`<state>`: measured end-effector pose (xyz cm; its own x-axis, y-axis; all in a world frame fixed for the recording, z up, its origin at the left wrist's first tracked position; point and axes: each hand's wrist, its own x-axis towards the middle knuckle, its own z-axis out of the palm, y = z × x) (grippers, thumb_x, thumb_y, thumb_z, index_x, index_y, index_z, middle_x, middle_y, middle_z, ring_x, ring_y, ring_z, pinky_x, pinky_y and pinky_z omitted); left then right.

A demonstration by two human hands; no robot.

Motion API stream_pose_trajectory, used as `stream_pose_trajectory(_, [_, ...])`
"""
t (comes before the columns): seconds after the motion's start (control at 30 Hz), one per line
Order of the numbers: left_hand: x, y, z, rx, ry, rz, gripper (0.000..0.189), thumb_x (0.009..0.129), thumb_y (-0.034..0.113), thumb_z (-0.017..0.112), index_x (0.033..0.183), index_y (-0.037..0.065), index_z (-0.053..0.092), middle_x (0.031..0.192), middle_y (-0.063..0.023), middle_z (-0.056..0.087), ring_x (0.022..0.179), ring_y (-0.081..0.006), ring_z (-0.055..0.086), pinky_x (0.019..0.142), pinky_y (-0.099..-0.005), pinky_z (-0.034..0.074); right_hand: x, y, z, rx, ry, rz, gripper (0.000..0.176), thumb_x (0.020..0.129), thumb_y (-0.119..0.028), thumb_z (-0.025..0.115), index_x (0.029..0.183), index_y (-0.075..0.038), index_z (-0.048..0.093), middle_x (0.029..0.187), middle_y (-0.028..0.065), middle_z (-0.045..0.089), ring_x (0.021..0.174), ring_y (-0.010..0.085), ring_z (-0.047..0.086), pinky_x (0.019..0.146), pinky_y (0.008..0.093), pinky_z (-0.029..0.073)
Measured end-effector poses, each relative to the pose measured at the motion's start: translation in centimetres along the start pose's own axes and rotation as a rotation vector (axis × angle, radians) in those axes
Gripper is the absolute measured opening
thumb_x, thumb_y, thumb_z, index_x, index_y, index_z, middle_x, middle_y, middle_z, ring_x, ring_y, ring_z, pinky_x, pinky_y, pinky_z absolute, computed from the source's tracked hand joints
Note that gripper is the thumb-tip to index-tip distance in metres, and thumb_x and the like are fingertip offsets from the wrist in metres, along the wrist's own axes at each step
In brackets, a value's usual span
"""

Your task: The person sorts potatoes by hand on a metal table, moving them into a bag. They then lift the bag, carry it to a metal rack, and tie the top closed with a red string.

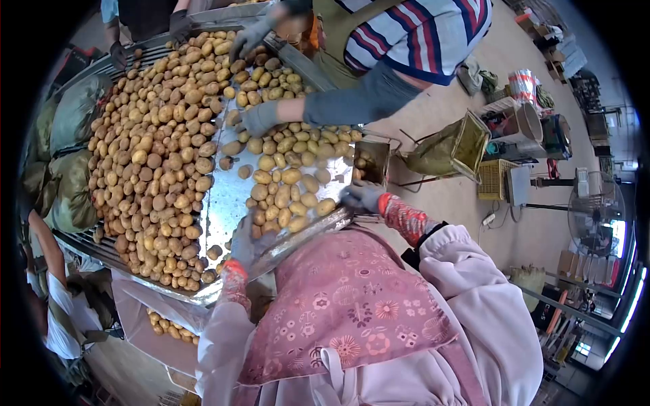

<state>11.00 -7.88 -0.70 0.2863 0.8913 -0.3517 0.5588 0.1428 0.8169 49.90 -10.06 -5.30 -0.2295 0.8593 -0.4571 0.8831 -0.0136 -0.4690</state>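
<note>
My left hand [245, 240], in a grey glove, rests at the near edge of the metal sorting table [227, 193]. Its fingers are stretched out beside a cluster of potatoes [291, 176], with nothing held in them. My right hand [364, 196], also gloved, lies at the table's right corner, close to the end potatoes and the chute [374, 159]. Its fingers point left over the rim, and I see nothing in them. A large heap of potatoes [156, 155] covers the left part of the table.
Across from me a co-worker's gloved hands [261, 118] reach among the potatoes. Another person's dark-gloved hands [118, 55] are at the far end. Filled green sacks [78, 115] line the left side. A sack on a frame [450, 152] and a yellow crate [495, 179] stand right.
</note>
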Motion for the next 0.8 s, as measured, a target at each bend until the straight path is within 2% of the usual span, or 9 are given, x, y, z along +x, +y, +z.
stream_pose_trajectory(0.03, [0.7, 1.8, -0.1, 0.581, -0.170, -0.070, 0.096, 0.075, 0.041, 0.078, 0.152, 0.015, 0.028, 0.141, -0.0256, 0.037, 0.123, -0.0428, 0.049, 0.097, -0.0503, 0.046, -0.2, 1.8, 0.3, -0.003, -0.003, 0.001, 0.046, 0.087, -0.044, 0.057, 0.128, -0.022, 0.058, 0.134, 0.0151, 0.052, 0.121, 0.0369, 0.052, 0.100, 0.0545, 0.039])
stream_pose_trajectory(0.13, [2.9, 2.9, 1.9, 0.626, -0.278, -0.062, 0.097, 0.071, 0.049, 0.079, 0.150, 0.019, 0.032, 0.137, -0.0272, 0.041, 0.120, -0.0444, 0.050, 0.095, -0.0527, 0.046, -0.5, 3.6, 1.4, 0.376, 0.077, 0.122, 0.042, 0.087, -0.032, 0.062, 0.126, -0.017, 0.060, 0.120, 0.0167, 0.060, 0.104, 0.0355, 0.062, 0.088, 0.0450, 0.049])
stream_pose_trajectory(0.2, [4.2, 1.4, 4.3, 0.584, -0.261, 0.016, 0.094, 0.073, 0.050, 0.077, 0.149, 0.019, 0.033, 0.136, -0.0275, 0.042, 0.119, -0.0450, 0.051, 0.095, -0.0525, 0.046, -1.1, 0.5, 0.5, 0.321, 0.487, -0.258, 0.041, 0.086, -0.023, 0.064, 0.126, -0.015, 0.059, 0.111, 0.0168, 0.064, 0.095, 0.0347, 0.064, 0.078, 0.0378, 0.052])
stream_pose_trajectory(0.33, [5.2, 3.0, 6.2, 0.583, -0.314, 0.151, 0.090, 0.080, 0.050, 0.072, 0.147, 0.005, 0.033, 0.138, -0.0321, 0.042, 0.115, -0.0473, 0.054, 0.096, -0.0469, 0.047, -0.7, -1.1, 0.3, 0.026, 0.221, -0.211, 0.034, 0.086, -0.022, 0.062, 0.120, -0.014, 0.062, 0.113, 0.0144, 0.064, 0.097, 0.0357, 0.064, 0.081, 0.0423, 0.051])
stream_pose_trajectory(0.4, [5.7, 3.8, 5.8, 0.674, -0.234, 0.210, 0.073, 0.085, 0.048, 0.066, 0.141, 0.007, 0.043, 0.134, -0.0312, 0.048, 0.111, -0.0447, 0.057, 0.092, -0.0473, 0.049, 0.5, -4.0, -1.1, 0.074, 0.521, -0.194, 0.034, 0.085, -0.025, 0.064, 0.118, -0.017, 0.062, 0.111, 0.0127, 0.065, 0.097, 0.0363, 0.064, 0.082, 0.0458, 0.051])
stream_pose_trajectory(0.47, [7.3, 6.6, 3.8, 0.598, -0.370, -0.057, 0.049, 0.085, 0.040, 0.066, 0.125, 0.012, 0.057, 0.111, -0.0232, 0.064, 0.108, -0.0407, 0.060, 0.087, -0.0471, 0.049, 0.9, -6.2, -3.3, 0.211, 0.413, -0.105, 0.036, 0.085, -0.025, 0.064, 0.121, -0.019, 0.061, 0.122, 0.0138, 0.062, 0.103, 0.0375, 0.063, 0.088, 0.0475, 0.050])
stream_pose_trajectory(0.53, [7.9, 9.5, 3.3, 0.455, -0.250, -0.012, 0.035, 0.086, 0.032, 0.063, 0.114, 0.012, 0.061, 0.094, -0.0181, 0.068, 0.101, -0.0372, 0.063, 0.084, -0.0466, 0.050, 2.0, -5.4, 0.4, 0.090, 0.072, -0.103, 0.044, 0.083, -0.035, 0.063, 0.126, -0.025, 0.060, 0.143, 0.0130, 0.040, 0.124, 0.0460, 0.034, 0.100, 0.0578, 0.033])
stream_pose_trajectory(0.6, [11.4, 9.3, 4.1, 0.571, -0.065, 0.352, 0.035, 0.092, 0.036, 0.055, 0.118, 0.013, 0.060, 0.112, -0.0225, 0.063, 0.092, -0.0417, 0.065, 0.078, -0.0482, 0.052, 1.5, -7.5, 1.3, -0.185, -0.261, -0.126, 0.052, 0.080, -0.049, 0.062, 0.130, -0.034, 0.059, 0.162, 0.0106, 0.012, 0.143, 0.0556, -0.007, 0.111, 0.0712, 0.006])
stream_pose_trajectory(0.8, [20.8, 4.4, 10.5, 0.917, -0.124, 0.362, 0.043, 0.079, 0.025, 0.062, 0.120, 0.013, 0.061, 0.107, -0.0177, 0.065, 0.092, -0.0373, 0.065, 0.076, -0.0499, 0.052, 1.2, -4.8, 3.3, -0.247, -0.058, -0.302, 0.055, 0.082, -0.059, 0.059, 0.132, -0.036, 0.055, 0.153, 0.0165, 0.033, 0.140, 0.0548, 0.016, 0.110, 0.0698, 0.011])
